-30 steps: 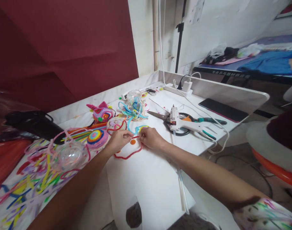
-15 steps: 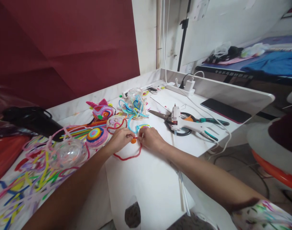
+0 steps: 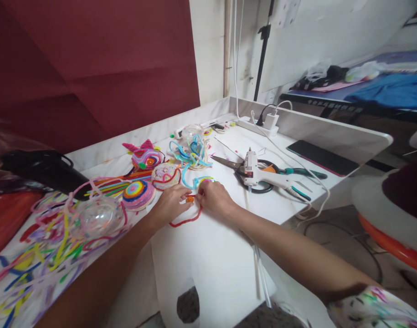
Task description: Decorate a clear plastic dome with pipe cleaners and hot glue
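Note:
My left hand (image 3: pixel 171 202) is closed, its thumb and forefinger at the edge of a small orange disc (image 3: pixel 190 199), which looks like a tight coil of pipe cleaner. Close by on the right, my right hand (image 3: pixel 213 197) pinches a red pipe cleaner (image 3: pixel 188 221) beside the disc. The strand's loose part hangs in a curve below both hands, over the white surface. My right fingertips hide part of the strand. Just beyond the hands lie a blue pipe cleaner (image 3: pixel 187 178) and a coloured coil, partly covered by my right hand.
Left are a striped pipe-cleaner ball (image 3: pixel 137 193), a clear plastic ball (image 3: pixel 100 216) and many loose pipe cleaners. A pink horned figure (image 3: pixel 146 155) stands behind. On the right lie a glue gun (image 3: pixel 252 166), scissors (image 3: pixel 229 162), pliers (image 3: pixel 306 172) and a phone (image 3: pixel 321 157).
My left fingers have loosened a little, thumb and forefinger wider apart around the orange disc. The red strand's loop looks smaller on its left side. My right hand has hardly moved.

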`<state>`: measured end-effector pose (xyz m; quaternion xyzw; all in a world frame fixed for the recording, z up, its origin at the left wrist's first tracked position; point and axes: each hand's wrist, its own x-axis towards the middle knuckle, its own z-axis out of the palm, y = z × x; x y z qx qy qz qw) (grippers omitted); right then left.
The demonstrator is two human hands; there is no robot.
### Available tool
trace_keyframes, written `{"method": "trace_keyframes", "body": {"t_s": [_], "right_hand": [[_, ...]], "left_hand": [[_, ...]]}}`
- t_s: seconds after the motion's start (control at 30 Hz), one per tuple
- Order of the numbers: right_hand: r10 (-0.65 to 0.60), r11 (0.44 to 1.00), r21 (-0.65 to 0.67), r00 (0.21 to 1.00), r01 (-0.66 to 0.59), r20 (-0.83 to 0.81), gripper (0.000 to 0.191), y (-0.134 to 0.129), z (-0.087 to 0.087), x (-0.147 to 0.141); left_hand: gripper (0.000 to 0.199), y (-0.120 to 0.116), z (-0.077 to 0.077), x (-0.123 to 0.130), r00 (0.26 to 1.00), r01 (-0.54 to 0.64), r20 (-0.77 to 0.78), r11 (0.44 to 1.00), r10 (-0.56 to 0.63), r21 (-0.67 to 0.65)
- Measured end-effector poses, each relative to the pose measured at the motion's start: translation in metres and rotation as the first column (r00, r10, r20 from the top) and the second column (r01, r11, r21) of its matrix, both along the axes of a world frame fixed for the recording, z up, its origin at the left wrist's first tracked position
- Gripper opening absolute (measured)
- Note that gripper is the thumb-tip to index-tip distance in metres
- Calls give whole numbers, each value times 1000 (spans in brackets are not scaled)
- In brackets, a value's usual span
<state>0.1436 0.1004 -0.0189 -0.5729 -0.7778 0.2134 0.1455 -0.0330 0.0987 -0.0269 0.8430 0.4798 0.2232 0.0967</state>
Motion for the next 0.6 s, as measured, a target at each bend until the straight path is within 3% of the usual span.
{"method": "trace_keyframes", "body": {"t_s": [0.17,0.33,0.5,0.6], "right_hand": [[1,1000,-20,1000,-1,-5,18,0,1,0],[1,1000,-21,998,-3,-66,16,2,-3,1],[-12,999,-39,983,5,-185,11,8,-10,5],[-4,997,-71,959,-17,-282,11,12,-13,7]], "left_hand": [[18,1,-4,0,1000,-3,13,1000,3,1],[26,-2,9,-7,998,-19,53,999,21,-34],[24,-12,31,-23,970,-195,152,981,191,11],[23,-24,36,-31,955,-267,155,961,253,77]]}}
